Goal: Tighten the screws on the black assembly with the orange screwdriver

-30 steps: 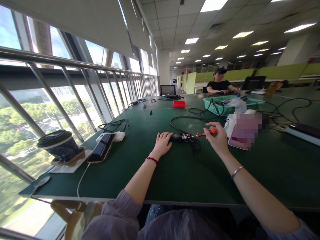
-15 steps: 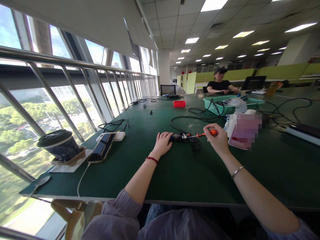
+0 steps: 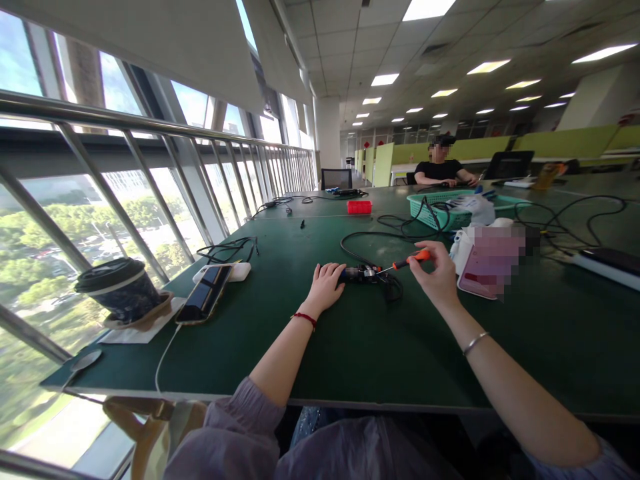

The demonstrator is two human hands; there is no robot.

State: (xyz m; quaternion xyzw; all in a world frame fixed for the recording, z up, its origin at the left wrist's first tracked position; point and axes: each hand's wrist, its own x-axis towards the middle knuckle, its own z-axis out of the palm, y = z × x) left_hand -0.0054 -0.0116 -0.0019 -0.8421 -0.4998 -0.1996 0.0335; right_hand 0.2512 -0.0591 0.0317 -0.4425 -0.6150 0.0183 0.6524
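My left hand (image 3: 326, 287) is closed around the left end of a dark blue and black corded device (image 3: 356, 274) that lies on the green table (image 3: 360, 360). The device's kind is unclear; a silvery part shows at its right end, and a black cable (image 3: 393, 288) is bunched beside it. Between the fingertips of my right hand (image 3: 439, 277) is a screwdriver (image 3: 411, 260) with an orange and black handle. It is tilted, handle up to the right, and its metal shaft reaches the silvery end of the device.
Left are a lidded paper cup (image 3: 120, 290), a phone (image 3: 205, 297) and a white case (image 3: 240, 272). A pink phone (image 3: 483, 267) stands right, before a green basket (image 3: 425, 212) among cables. A red box (image 3: 359, 207) lies ahead. A person (image 3: 440, 167) sits across the table.
My right hand has shifted slightly up and right, and the screwdriver is tilted more steeply, its tip still at the device. My left hand has stayed in place.
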